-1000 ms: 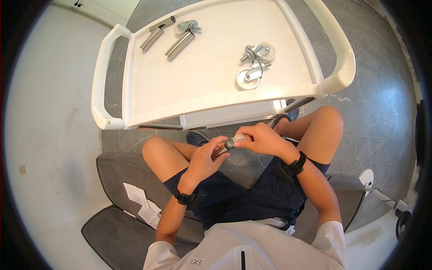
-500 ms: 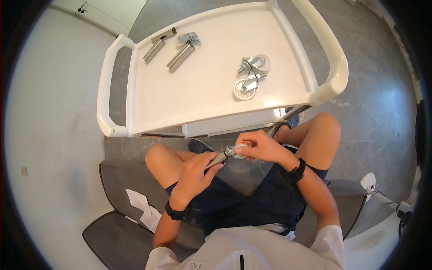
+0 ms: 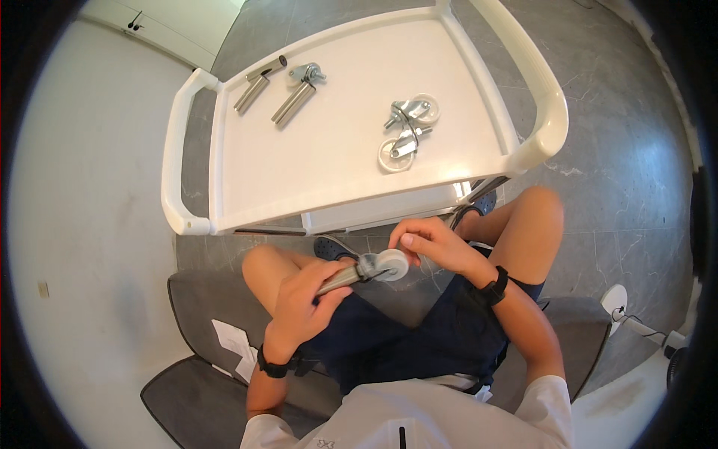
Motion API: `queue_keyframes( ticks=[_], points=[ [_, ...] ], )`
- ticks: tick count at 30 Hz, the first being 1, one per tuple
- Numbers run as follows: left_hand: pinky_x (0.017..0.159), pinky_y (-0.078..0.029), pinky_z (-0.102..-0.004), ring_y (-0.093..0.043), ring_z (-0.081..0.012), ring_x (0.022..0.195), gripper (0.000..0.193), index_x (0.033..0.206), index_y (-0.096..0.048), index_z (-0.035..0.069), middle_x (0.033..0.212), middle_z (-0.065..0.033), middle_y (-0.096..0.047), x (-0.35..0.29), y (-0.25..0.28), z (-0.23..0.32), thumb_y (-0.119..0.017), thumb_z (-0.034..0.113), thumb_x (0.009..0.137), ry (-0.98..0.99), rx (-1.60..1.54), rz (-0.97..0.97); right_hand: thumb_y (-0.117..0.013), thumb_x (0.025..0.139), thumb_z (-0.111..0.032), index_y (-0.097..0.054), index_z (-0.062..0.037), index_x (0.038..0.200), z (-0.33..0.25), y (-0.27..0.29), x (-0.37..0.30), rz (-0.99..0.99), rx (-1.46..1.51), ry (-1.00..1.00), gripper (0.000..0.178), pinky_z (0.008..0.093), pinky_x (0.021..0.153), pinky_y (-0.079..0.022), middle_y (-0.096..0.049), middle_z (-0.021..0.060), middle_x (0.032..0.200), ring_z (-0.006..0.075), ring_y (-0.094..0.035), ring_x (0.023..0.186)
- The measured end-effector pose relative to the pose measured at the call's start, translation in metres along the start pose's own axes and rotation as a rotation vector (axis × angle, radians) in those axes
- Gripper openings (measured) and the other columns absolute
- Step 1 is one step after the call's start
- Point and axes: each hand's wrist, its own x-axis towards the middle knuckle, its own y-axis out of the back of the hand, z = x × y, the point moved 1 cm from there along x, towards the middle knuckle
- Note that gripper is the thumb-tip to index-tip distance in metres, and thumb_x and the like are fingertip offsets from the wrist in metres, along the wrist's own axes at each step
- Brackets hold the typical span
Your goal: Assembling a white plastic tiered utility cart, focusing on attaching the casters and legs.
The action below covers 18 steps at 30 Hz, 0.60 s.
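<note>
Because the left hand (image 3: pixel 301 299) is wrapped around the steel tube (image 3: pixel 340 280), I see its swivel caster (image 3: pixel 390 265) jut free between both hands; the right hand (image 3: pixel 432 243), loosely curled, is beside the wheel, contact unclear. Beyond, two spare casters (image 3: pixel 404 147) rest on the white cart tray (image 3: pixel 329 142).

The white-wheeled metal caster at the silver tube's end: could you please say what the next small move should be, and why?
Perhaps steady the white-wheeled metal caster with the right hand and check its seating: the left hand grips the cylindrical silver tube, the right is beside the wheel, and blur hides whether the joint is tight.
</note>
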Motion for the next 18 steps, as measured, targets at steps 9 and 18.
queue_keyframes(
  ticks=[9,18],
  points=[
    [0.072,-0.039,-0.0257,-0.045,-0.0113,0.081,0.047,0.142,-0.036,0.005,0.101,-0.0062,-0.051,0.034,0.046,0.014,-0.051,0.016,0.099,0.2,-0.32,0.361,-0.05,0.105,-0.027,-0.066,-0.0029,0.104,0.0,0.0,0.0,-0.032,-0.053,-0.047,0.028,0.0233,0.061,-0.045,-0.061,0.0022,0.072,0.0084,-0.055,0.064],
    [0.069,-0.046,-0.0364,-0.058,-0.0278,0.072,0.02,0.117,-0.043,-0.001,0.088,-0.0188,-0.056,0.093,0.049,0.019,-0.05,0.008,0.099,0.051,0.238,0.284,-0.052,0.105,-0.03,-0.067,-0.0025,0.101,0.0,0.003,-0.004,0.003,-0.054,-0.002,0.031,0.0244,0.057,-0.044,-0.06,0.0018,0.068,0.0082,-0.053,0.06]
  ],
)
